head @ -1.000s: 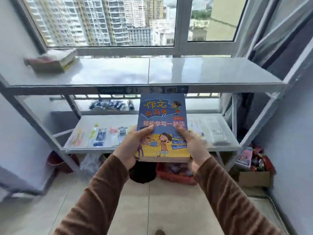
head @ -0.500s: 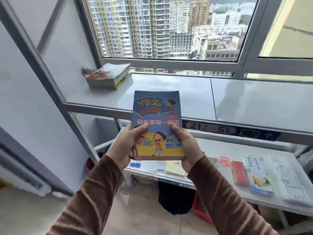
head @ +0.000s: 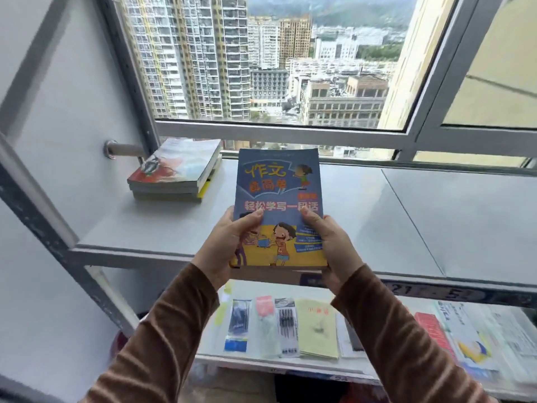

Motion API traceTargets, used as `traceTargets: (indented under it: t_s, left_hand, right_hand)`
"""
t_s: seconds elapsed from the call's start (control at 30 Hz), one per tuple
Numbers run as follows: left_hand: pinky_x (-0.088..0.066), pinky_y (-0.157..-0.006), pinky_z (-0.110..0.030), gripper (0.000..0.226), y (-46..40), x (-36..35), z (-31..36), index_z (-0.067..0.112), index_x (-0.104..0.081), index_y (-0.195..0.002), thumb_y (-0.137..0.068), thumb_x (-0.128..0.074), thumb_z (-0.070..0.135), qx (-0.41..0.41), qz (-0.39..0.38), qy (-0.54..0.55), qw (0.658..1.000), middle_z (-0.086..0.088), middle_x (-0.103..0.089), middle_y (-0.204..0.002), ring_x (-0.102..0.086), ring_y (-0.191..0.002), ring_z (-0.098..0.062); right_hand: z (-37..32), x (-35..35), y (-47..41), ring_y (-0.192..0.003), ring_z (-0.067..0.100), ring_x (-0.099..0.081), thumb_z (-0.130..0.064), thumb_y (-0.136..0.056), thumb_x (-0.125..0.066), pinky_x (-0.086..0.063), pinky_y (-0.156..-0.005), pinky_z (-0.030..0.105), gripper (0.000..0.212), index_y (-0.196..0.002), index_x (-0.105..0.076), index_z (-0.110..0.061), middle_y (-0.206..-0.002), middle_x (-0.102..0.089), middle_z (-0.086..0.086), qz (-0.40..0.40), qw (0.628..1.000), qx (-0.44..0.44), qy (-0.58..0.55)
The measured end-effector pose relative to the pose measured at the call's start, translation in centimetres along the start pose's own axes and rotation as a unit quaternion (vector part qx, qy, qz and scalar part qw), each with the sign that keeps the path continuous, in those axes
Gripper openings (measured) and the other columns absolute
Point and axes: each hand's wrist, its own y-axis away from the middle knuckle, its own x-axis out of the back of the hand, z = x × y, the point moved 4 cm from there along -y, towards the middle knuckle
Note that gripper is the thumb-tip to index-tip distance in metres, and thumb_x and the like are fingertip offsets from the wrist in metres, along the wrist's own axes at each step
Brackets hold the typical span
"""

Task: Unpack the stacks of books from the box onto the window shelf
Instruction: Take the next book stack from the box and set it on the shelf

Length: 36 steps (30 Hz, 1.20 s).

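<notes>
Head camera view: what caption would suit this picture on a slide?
Both hands, left hand and right hand, hold a blue book above the window shelf, beside a book stack.

Between both hands, the paperback book (head: 279, 207) has a glossy cover; beyond it, the window shelf (head: 363, 222) looks smooth, faintly sheened — grey.

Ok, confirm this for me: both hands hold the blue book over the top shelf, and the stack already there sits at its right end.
Not quite. The head view shows the stack of books at the left end of the top shelf, by the wall. The rest holds: left hand and right hand hold the blue book.
</notes>
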Motion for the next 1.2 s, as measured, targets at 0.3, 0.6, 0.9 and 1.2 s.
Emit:
traceTargets:
  t_s: [0.3,0.6,0.9,1.2]
  left_hand:
    - [-0.062,-0.075,-0.036,0.066,-9.3,2.3,4.5,0.026,-0.038,-0.139,-0.086,-0.075,0.015,-0.089,-0.065,-0.070,0.991,-0.007,-0.076,-0.113,-0.075,-0.099,-0.031]
    - [-0.061,-0.078,-0.030,0.078,-12.9,4.1,5.6,0.037,-0.022,-0.142,-0.091,-0.069,0.003,-0.155,-0.122,-0.206,0.959,0.006,-0.073,-0.119,-0.073,-0.108,-0.020]
    - [-0.059,-0.090,-0.028,0.071,-14.5,6.1,3.0,0.046,-0.028,-0.145,-0.090,-0.070,0.028,-0.136,-0.172,-0.248,0.944,0.014,-0.066,-0.128,-0.066,-0.120,-0.013]
    - [-0.059,-0.084,-0.028,0.057,-15.9,6.3,4.5,0.027,-0.046,-0.140,-0.090,-0.069,0.037,-0.108,-0.140,-0.228,0.957,0.001,-0.069,-0.127,-0.068,-0.114,-0.016]
  right_hand:
    - [-3.5,-1.5,-10.3,-0.099,0.034,-0.074,-0.033,-0.082,-0.075,-0.062,-0.072,0.041,0.061,-0.133,-0.046,-0.015,-0.117,-0.074,0.012,-0.095,0.989,0.089,0.068]
    - [-3.7,-0.5,-14.1,-0.121,0.013,-0.061,-0.022,-0.090,-0.070,-0.056,-0.087,0.026,0.054,-0.137,-0.045,-0.025,-0.130,-0.064,-0.003,-0.115,0.960,0.175,0.187]
    - [-2.3,1.2,-15.3,-0.135,0.024,-0.051,-0.018,-0.080,-0.078,-0.047,-0.108,0.046,0.074,-0.142,-0.040,-0.027,-0.142,-0.056,-0.001,-0.132,0.940,0.142,0.282]
    - [-3.0,-0.1,-16.4,-0.108,0.028,-0.070,-0.039,-0.068,-0.082,-0.059,-0.090,0.039,0.070,-0.125,-0.053,-0.012,-0.120,-0.071,0.012,-0.054,0.963,0.121,0.233]
